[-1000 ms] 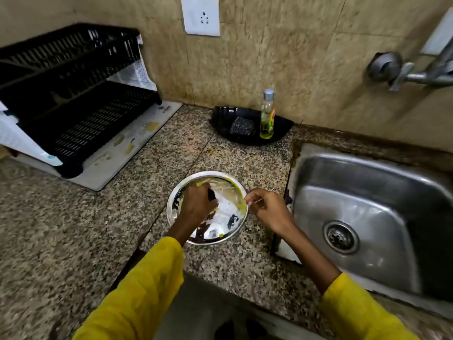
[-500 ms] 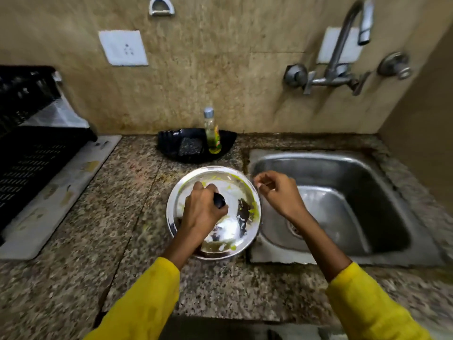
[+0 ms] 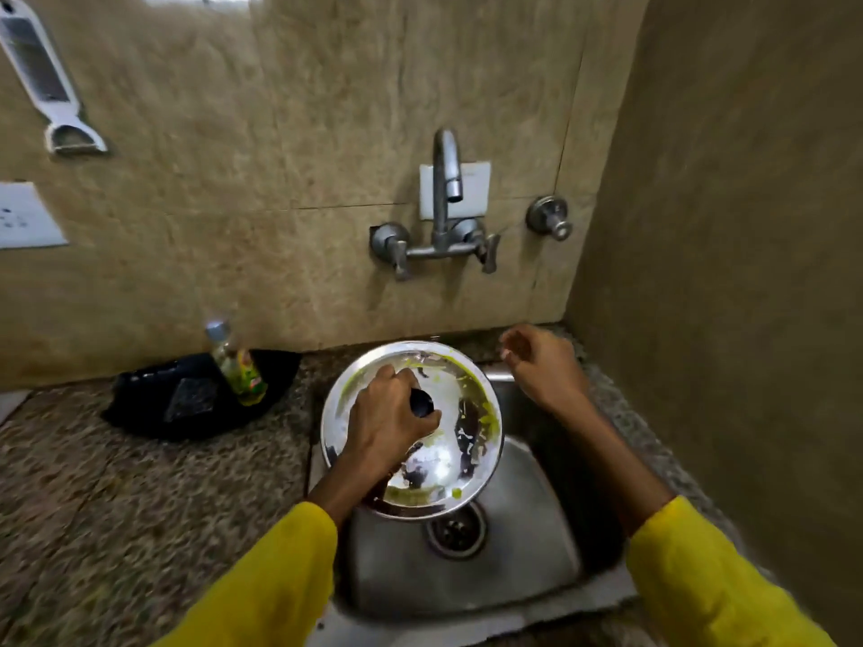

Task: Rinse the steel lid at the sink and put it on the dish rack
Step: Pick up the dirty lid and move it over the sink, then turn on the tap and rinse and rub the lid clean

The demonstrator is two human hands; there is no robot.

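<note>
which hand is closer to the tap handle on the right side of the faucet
Right. The right hand hangs empty below the right tap handle, over the sink's back edge; the left hand is lower and further left, gripping the steel lid's knob.

A shallow black plastic tray [image 3: 140,413] sits on the speckled granite tabletop [image 3: 116,497], against the beige tiled wall. In that tray stand a clear bottle of yellow-green liquid [image 3: 238,366] and, left of it, a dark scrub pad [image 3: 191,398]. High above the tray hangs a white plastic grater [image 3: 44,81].
</note>
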